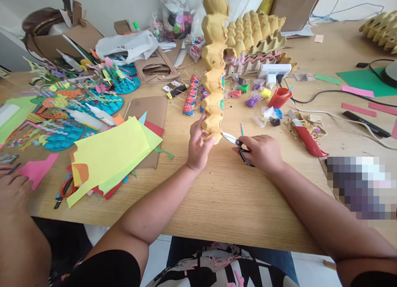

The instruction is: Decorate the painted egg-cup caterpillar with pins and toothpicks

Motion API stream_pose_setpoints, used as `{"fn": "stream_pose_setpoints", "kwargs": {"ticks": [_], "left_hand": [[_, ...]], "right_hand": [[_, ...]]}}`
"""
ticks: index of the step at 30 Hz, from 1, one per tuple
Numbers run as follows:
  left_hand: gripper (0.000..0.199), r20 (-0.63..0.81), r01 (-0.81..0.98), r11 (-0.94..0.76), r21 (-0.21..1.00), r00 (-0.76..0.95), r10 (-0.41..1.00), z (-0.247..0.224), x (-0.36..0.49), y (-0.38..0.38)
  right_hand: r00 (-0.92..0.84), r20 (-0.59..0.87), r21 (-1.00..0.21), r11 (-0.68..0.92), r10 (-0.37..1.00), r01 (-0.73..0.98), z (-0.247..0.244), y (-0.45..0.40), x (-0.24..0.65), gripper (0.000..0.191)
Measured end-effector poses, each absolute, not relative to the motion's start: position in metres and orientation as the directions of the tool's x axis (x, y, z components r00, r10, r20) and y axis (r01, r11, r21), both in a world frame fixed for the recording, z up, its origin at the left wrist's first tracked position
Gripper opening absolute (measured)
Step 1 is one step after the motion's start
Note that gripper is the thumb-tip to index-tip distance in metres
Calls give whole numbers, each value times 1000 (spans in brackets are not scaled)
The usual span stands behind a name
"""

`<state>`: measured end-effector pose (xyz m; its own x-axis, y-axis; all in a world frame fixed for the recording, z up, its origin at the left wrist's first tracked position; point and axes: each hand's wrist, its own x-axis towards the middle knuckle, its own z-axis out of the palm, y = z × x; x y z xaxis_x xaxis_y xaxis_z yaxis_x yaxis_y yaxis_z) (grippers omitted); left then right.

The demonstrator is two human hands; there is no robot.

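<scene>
My left hand (pixel 198 148) is closed round the lower end of a long yellow egg-carton strip (pixel 214 72), which stands upright over the table. In my right hand (pixel 263 151) is a pair of scissors (pixel 232 139) with black handles. Their blade tips point left and touch or nearly touch the strip's lower right edge, close to my left fingers. Behind the strip, painted red and blue carton pieces (pixel 190 94) with pins stuck in them stand on the table.
Coloured sheets (pixel 108 150) lie left of my hands, near blue decorated crafts (pixel 102 107). Egg trays (pixel 254 34) are stacked behind. A red cup (pixel 280 97), red-handled knife (pixel 307 138) and white cable are at right. Another person's hand (pixel 14 187) is far left.
</scene>
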<state>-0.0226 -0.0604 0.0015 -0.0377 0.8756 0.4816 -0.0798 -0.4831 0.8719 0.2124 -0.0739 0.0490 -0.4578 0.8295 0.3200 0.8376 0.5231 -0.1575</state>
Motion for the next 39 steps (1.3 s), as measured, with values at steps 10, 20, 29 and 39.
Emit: {"fn": "stream_pose_setpoints", "kwargs": {"ticks": [10,20,29,39], "left_hand": [[57,548,-109,-552,827,-62,834,5,-13,-59],[51,488,-126,-509,852,-164,858,-5,-13,-52],[46,495,-124,-510,851,-133,859,1,-14,-53],[49,415,-185,-447,875,-190,890,-1,-12,-51]], "right_hand": [[-384,293,-200,448,876,871,47,-76,209,46],[-354,150,-308,384,923,871,48,-81,202,44],[-350,37,-408,334,936,849,52,-84,196,45],[-392,-48,-609,284,919,741,55,-78,202,40]]}}
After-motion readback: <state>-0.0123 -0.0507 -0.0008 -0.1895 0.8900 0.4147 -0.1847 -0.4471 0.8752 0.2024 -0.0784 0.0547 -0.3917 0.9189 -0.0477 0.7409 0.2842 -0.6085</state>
